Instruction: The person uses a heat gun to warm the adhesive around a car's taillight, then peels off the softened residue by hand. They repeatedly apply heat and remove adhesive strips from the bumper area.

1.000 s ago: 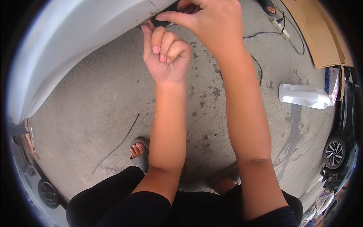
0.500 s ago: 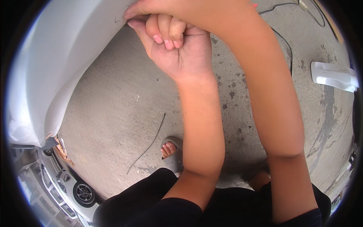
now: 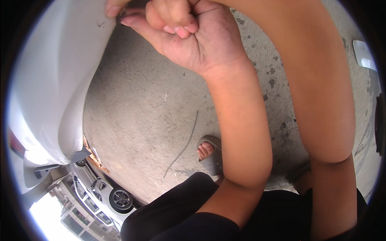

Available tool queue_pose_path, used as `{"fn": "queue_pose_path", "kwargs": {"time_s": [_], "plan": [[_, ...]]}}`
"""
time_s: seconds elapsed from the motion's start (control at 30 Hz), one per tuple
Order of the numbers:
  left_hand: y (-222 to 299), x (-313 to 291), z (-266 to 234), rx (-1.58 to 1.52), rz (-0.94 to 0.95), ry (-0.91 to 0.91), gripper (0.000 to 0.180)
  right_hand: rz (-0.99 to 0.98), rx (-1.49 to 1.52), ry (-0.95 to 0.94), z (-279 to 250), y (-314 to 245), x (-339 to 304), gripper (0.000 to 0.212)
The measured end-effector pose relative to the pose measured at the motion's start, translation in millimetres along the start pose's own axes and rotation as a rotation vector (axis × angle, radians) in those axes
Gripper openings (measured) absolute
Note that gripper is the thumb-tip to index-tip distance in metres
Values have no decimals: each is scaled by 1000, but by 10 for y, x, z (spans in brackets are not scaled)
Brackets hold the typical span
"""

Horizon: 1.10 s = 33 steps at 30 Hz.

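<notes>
Pressing our clenched left hand [image 3: 193, 36] at the white panel [image 3: 52, 88] edge, nearer than our right hand [image 3: 116, 6], whose grip we cannot tell.

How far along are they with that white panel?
Done: nothing finished shows. In hand: the left hand is fisted at the edge of the white panel, with the right hand at the same edge, by a dark scuff. Left: hard to tell; a thin wire lies untouched on the floor.
</notes>
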<state>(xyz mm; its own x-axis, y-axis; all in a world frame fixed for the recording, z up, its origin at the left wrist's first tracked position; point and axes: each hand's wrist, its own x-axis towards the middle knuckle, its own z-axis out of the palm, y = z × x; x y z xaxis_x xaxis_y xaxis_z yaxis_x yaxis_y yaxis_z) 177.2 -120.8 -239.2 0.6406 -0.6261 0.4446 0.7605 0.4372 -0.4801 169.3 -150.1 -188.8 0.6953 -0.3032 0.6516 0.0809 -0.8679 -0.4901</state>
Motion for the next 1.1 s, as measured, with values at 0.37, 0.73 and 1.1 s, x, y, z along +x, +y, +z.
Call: {"fn": "queue_pose_path", "kwargs": {"time_s": [0.37,0.73,1.1], "plan": [[21,-20,-11,-24,-35,29,38,21,22,71,161,-88,-185,31],[121,-38,82,-21,-73,63,32,52,19,109,216,-181,-202,30],[302,-117,266,-130,-140,110,27,73,-19,67,56,-149,-130,30]]}}
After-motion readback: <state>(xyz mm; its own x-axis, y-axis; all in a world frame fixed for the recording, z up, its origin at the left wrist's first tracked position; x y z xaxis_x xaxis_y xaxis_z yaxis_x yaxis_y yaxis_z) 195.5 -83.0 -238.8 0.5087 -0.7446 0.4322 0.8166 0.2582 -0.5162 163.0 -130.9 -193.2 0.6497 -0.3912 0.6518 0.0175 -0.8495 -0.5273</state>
